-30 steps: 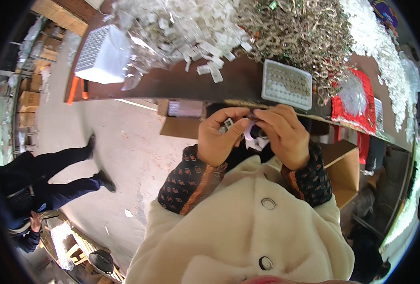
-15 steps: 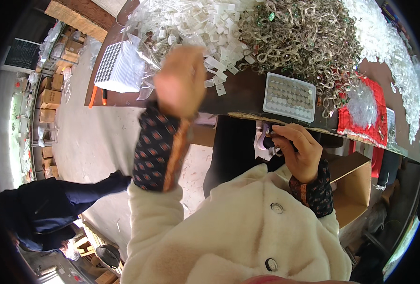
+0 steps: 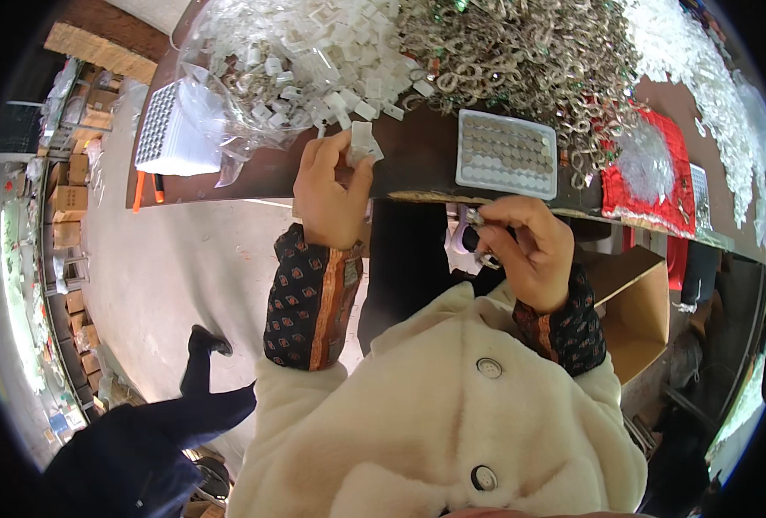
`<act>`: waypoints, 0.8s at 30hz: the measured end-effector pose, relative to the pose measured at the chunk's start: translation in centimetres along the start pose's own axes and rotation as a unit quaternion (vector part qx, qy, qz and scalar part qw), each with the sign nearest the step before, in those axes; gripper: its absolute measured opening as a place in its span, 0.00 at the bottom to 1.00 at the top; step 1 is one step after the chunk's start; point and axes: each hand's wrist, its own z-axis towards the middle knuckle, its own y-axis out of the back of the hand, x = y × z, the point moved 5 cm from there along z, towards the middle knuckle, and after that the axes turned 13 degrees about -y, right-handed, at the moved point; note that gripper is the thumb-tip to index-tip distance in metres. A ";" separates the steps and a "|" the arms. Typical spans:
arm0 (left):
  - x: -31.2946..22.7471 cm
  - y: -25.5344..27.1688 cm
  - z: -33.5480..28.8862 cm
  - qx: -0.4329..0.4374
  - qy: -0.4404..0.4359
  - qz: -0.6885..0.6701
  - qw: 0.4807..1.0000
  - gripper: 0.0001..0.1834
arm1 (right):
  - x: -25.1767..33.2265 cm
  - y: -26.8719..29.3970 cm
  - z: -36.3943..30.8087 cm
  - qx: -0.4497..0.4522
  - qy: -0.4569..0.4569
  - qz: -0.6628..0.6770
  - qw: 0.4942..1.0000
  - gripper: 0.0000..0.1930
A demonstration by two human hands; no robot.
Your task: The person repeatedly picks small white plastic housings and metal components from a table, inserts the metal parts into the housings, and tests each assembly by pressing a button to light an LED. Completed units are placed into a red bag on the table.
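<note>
1. Left hand (image 3: 331, 203): thumb and index finger are parted only enough to pinch 1 translucent plastic piece (image 3: 361, 142) between their tips.
2. The translucent plastic piece stands out beyond the left fingertips, above the near part of the brown table (image 3: 417, 151). Contact with the tabletop cannot be determined.
3. Right hand (image 3: 531, 255): thumb and index finger are nearly together at the tips, gripping 1 small metallic piece (image 3: 475, 219). Its exact shape is too small to tell.
4. A shiny part (image 3: 487, 260) shows just below the right thumb tip. Whether the hand holds it cannot be determined.
5. Beyond the left fingertips: a heap of plastic pieces (image 3: 335, 52), its nearest items close to the fingers.
6. Just beyond the right fingertips: a clear tray (image 3: 506, 188) with rows of round discs (image 3: 504, 147), the nearest rows whiter than the far rows.
7. Farther beyond the right fingers, past the tray: a heap of metallic loops (image 3: 521, 52).
8. Right of the right fingers: a red bag (image 3: 612, 192) bearing clear plastic film (image 3: 646, 164). Nearer the body and lower, a cardboard box (image 3: 646, 315).
9. Left of the left fingers: a white stack (image 3: 176, 142), with 2 orange handles (image 3: 139, 192) at the table edge beside it.
</note>
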 end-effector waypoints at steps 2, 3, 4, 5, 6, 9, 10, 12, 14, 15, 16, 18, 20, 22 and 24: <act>-1.5 -1.7 -1.0 0.005 0.110 -0.170 0.979 0.15 | 0.2 -0.6 0.2 0.030 -0.009 0.073 0.997 0.11; -2.4 -2.9 -1.7 0.010 0.172 -0.253 0.952 0.14 | 0.1 -0.8 0.3 0.049 -0.040 0.114 0.991 0.10; -3.8 -3.8 -2.2 0.017 0.176 -0.316 0.932 0.12 | 0.3 -0.9 0.4 0.051 -0.031 0.132 0.989 0.10; -5.0 -4.5 -2.8 0.045 0.182 -0.333 0.924 0.11 | 0.2 -0.9 0.6 0.052 -0.048 0.138 0.988 0.10; -6.1 -5.1 -3.4 0.053 0.192 -0.380 0.903 0.11 | 0.3 -0.7 0.6 0.050 -0.034 0.159 0.985 0.10; -8.1 -6.2 -4.9 0.069 0.221 -0.515 0.825 0.13 | 0.4 0.2 0.2 0.038 -0.035 0.165 0.985 0.09; -8.5 -6.4 -5.3 0.072 0.231 -0.555 0.796 0.13 | 0.4 0.5 0.0 0.036 -0.040 0.166 0.985 0.09; -8.5 -6.4 -5.9 0.072 0.240 -0.584 0.772 0.16 | 0.5 0.8 -0.7 0.041 -0.034 0.193 0.980 0.08; -8.3 -6.4 -6.1 0.052 0.237 -0.613 0.752 0.17 | 0.7 0.9 -1.6 0.004 -0.029 0.147 0.989 0.08; -8.2 -6.3 -6.1 0.032 0.230 -0.629 0.742 0.18 | 0.9 0.8 -2.1 -0.008 -0.023 0.128 0.991 0.08; -8.2 -6.1 -6.0 0.011 0.208 -0.656 0.725 0.18 | 1.0 0.8 -2.5 -0.010 -0.041 0.094 0.995 0.09; -8.3 -5.8 -6.3 -0.019 0.198 -0.641 0.741 0.17 | 1.4 0.5 -2.9 -0.040 0.001 0.024 0.999 0.07; -8.7 -5.5 -6.6 -0.053 0.201 -0.639 0.741 0.16 | 1.7 0.5 -3.2 -0.066 0.028 -0.023 0.997 0.06; -9.2 -5.3 -6.7 -0.046 0.187 -0.630 0.752 0.16 | 2.0 0.5 -3.3 -0.060 0.053 -0.052 0.995 0.08; -9.6 -5.1 -6.6 -0.042 0.174 -0.617 0.766 0.17 | 2.2 0.5 -3.4 -0.052 0.070 -0.076 0.993 0.09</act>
